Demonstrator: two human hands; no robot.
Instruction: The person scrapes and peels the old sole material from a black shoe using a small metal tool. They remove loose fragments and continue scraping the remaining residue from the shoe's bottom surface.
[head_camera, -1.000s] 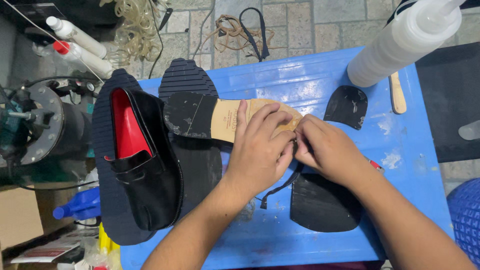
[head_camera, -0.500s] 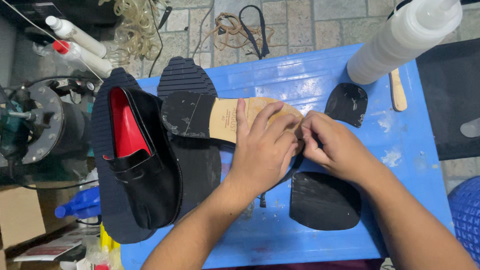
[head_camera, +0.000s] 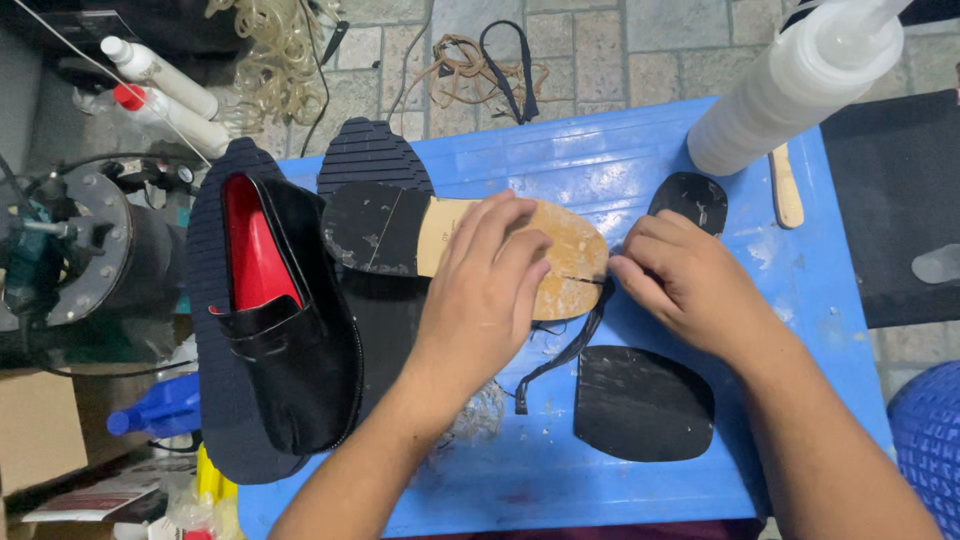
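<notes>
So we've got our left hand (head_camera: 485, 300) pressed flat, fingers spread, on top of the upturned shoe (head_camera: 470, 245), whose tan leather sole and black heel face up. It lies across the middle of the blue desk (head_camera: 600, 170), partly over a ribbed black sole sheet (head_camera: 372, 160). Our right hand (head_camera: 690, 285) is at the toe end of that sole, fingertips pinched together at its edge, right where a crack runs across the tan leather; we can't tell exactly what it's pinching. A thin black strip (head_camera: 565, 355) trails down from under the toe toward the desk.

Just below the right hand there's a black rubber half-sole piece (head_camera: 640, 405) lying flat, and a smaller black heel piece (head_camera: 690, 200) sits above the hand. On the left, the other black loafer (head_camera: 285, 330) with a red lining sits upright on another ribbed sheet. A big white squeeze bottle (head_camera: 790, 85) lies at the top right corner, with a wooden stick (head_camera: 785, 185) beside it.
</notes>
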